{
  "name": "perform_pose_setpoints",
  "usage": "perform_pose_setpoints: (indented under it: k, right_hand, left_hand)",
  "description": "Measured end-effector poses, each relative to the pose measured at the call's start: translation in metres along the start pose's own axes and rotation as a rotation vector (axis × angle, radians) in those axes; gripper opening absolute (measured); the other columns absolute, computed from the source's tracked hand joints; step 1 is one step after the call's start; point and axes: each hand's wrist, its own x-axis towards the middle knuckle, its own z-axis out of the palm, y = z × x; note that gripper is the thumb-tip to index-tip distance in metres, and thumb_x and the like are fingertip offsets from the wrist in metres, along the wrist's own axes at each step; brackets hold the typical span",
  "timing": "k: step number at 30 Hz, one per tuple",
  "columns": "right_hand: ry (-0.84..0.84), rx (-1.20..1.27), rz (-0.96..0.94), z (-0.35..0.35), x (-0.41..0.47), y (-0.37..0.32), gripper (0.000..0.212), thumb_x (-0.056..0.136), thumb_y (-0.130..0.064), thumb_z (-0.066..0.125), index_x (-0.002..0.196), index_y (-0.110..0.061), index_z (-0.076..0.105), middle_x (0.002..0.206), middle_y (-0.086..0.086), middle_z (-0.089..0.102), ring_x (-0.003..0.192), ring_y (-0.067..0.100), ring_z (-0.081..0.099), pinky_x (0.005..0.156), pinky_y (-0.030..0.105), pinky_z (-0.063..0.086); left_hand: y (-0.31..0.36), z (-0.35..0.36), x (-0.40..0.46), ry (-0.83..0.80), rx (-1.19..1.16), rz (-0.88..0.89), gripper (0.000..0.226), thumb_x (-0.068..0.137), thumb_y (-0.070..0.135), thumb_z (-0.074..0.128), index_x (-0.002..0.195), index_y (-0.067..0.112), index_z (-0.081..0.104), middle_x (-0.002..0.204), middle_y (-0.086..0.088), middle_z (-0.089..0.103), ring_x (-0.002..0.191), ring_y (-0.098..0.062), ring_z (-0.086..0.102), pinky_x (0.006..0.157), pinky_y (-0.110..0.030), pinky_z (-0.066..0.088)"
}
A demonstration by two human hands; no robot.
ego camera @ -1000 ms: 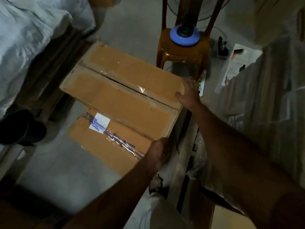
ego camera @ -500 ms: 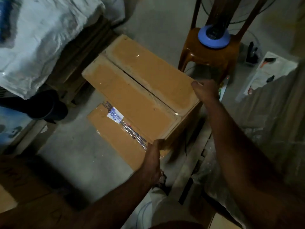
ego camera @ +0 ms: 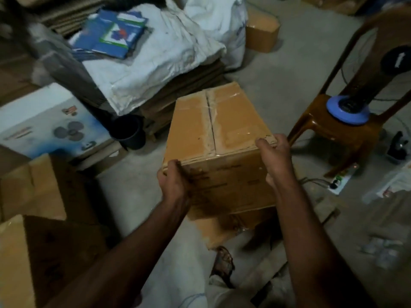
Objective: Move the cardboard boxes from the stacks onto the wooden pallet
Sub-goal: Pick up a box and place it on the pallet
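A taped brown cardboard box (ego camera: 213, 130) hangs in the air in front of me, carried between both hands. My left hand (ego camera: 173, 181) grips its near left corner, fingers curled round the edge. My right hand (ego camera: 274, 152) grips the near right corner, thumb on the top flap. Under the box, part of another cardboard box (ego camera: 213, 230) lies on the floor. Wooden pallet slats (ego camera: 327, 210) show low at the right, behind my right forearm. More cardboard boxes (ego camera: 33, 192) stand at the left.
A brown plastic chair (ego camera: 347, 130) with a fan on its seat stands right. A black bucket (ego camera: 129, 132) sits left of the box. White sacks (ego camera: 155, 61) cover a pile behind. A power strip (ego camera: 340, 181) lies on the floor. My sandalled foot (ego camera: 224, 263) is below.
The box has risen off the lower box and turned, its short end now facing me. Both hands shifted to its near corners. My view swung left.
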Motion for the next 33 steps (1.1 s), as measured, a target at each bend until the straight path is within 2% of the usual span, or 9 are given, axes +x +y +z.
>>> perform_pose_setpoints:
  k: [4,7,11,14,16,22,26,30,33]
  right_hand:
    - [-0.032,0.036,-0.083,0.018,-0.067,-0.013,0.038,0.096,-0.023,0.060,0.132,-0.020,0.046,0.110,-0.003,0.049,0.093,0.013,0.047,0.064,0.020,0.039]
    - [-0.101,0.073,-0.145,0.037,-0.126,-0.023,0.029,0.097,-0.021,0.060,0.122,-0.026,0.046,0.092,-0.012,0.048,0.073,-0.002,0.044,0.053,0.010,0.036]
    - [-0.201,0.152,-0.213,0.061,-0.217,-0.033,0.027,0.094,-0.020,0.062,0.119,-0.023,0.051,0.097,-0.008,0.059,0.081,0.004,0.055,0.058,0.016,0.043]
    - [-0.324,0.186,-0.274,0.080,-0.296,-0.041,0.020,0.094,-0.018,0.061,0.111,-0.024,0.053,0.097,-0.007,0.063,0.082,0.008,0.058,0.056,0.014,0.046]
    - [-0.413,0.211,-0.304,0.094,-0.348,-0.042,0.020,0.094,-0.018,0.061,0.112,-0.024,0.054,0.094,-0.010,0.062,0.081,0.007,0.059,0.057,0.013,0.047]
    - [-0.685,0.275,-0.330,0.136,-0.491,-0.038,0.028,0.093,-0.023,0.061,0.120,-0.029,0.056,0.116,-0.005,0.066,0.105,0.014,0.063,0.086,0.032,0.053]
    - [-0.841,0.249,-0.351,0.170,-0.573,-0.033,0.025,0.095,-0.029,0.060,0.118,-0.036,0.050,0.117,-0.010,0.060,0.102,0.005,0.057,0.078,0.026,0.045]
    - [-1.070,0.204,-0.303,0.209,-0.655,-0.018,0.019,0.097,-0.034,0.059,0.111,-0.046,0.054,0.115,-0.009,0.063,0.108,0.018,0.063,0.093,0.046,0.054]
    - [-1.251,0.175,-0.169,0.239,-0.711,0.001,0.036,0.098,-0.034,0.058,0.132,-0.044,0.050,0.121,-0.002,0.067,0.105,0.021,0.068,0.086,0.052,0.057]
  left_hand:
    - [0.015,-0.064,-0.018,0.035,-0.027,0.102,0.046,0.083,0.041,0.059,0.123,0.020,0.048,0.113,-0.010,0.060,0.101,-0.029,0.059,0.085,-0.046,0.050]
    - [0.029,-0.122,-0.034,0.072,-0.121,0.200,0.047,0.081,0.043,0.063,0.122,0.023,0.050,0.114,-0.007,0.063,0.104,-0.026,0.062,0.095,-0.052,0.053]
    - [0.050,-0.216,-0.080,0.095,-0.259,0.372,0.025,0.093,0.027,0.065,0.112,0.031,0.049,0.115,-0.003,0.065,0.107,-0.024,0.065,0.097,-0.050,0.054]
    - [0.063,-0.299,-0.119,0.156,-0.362,0.474,0.041,0.088,0.025,0.067,0.126,0.021,0.052,0.119,-0.005,0.066,0.109,-0.023,0.065,0.099,-0.049,0.054]
    - [0.068,-0.355,-0.143,0.231,-0.406,0.511,0.049,0.081,0.032,0.069,0.126,0.021,0.054,0.117,-0.004,0.068,0.107,-0.021,0.065,0.098,-0.049,0.054]
    - [0.075,-0.503,-0.200,0.439,-0.527,0.602,0.025,0.089,0.024,0.062,0.111,0.019,0.051,0.096,0.003,0.057,0.088,-0.015,0.055,0.077,-0.036,0.048]
    - [0.069,-0.593,-0.230,0.570,-0.604,0.664,0.022,0.088,0.025,0.063,0.104,0.021,0.049,0.090,0.002,0.052,0.081,-0.014,0.049,0.070,-0.031,0.041]
    - [0.059,-0.683,-0.255,0.722,-0.643,0.725,0.029,0.093,0.022,0.059,0.119,0.017,0.049,0.098,0.000,0.053,0.086,-0.014,0.049,0.073,-0.033,0.042]
    - [0.054,-0.749,-0.266,0.834,-0.636,0.759,0.026,0.093,0.020,0.058,0.118,0.017,0.050,0.098,0.000,0.055,0.087,-0.014,0.051,0.074,-0.034,0.045]
